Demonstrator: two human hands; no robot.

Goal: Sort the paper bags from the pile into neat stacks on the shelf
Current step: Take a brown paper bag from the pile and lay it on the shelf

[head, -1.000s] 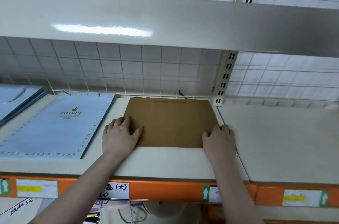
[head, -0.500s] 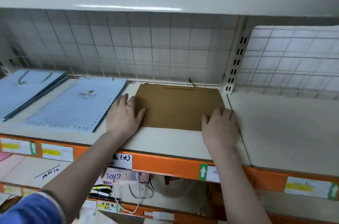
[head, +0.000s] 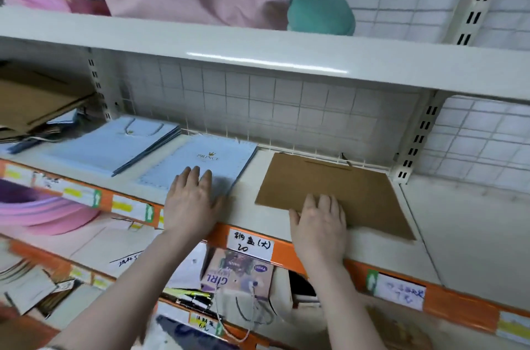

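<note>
Her left hand (head: 191, 200) lies flat on the blue bag (head: 206, 166); the right hand (head: 319, 223) rests flat, fingers straight, on the brown bag (head: 344, 186).

On the shelf (head: 286, 222) three bag stacks lie in a row: the far-left stack (head: 114, 146), the PRINCE bag (head: 209, 161) right of it, and the flat bag (head: 338, 186) rightmost, against the upright post (head: 413, 146). Cardboard (head: 34, 100) lies further left.
</note>
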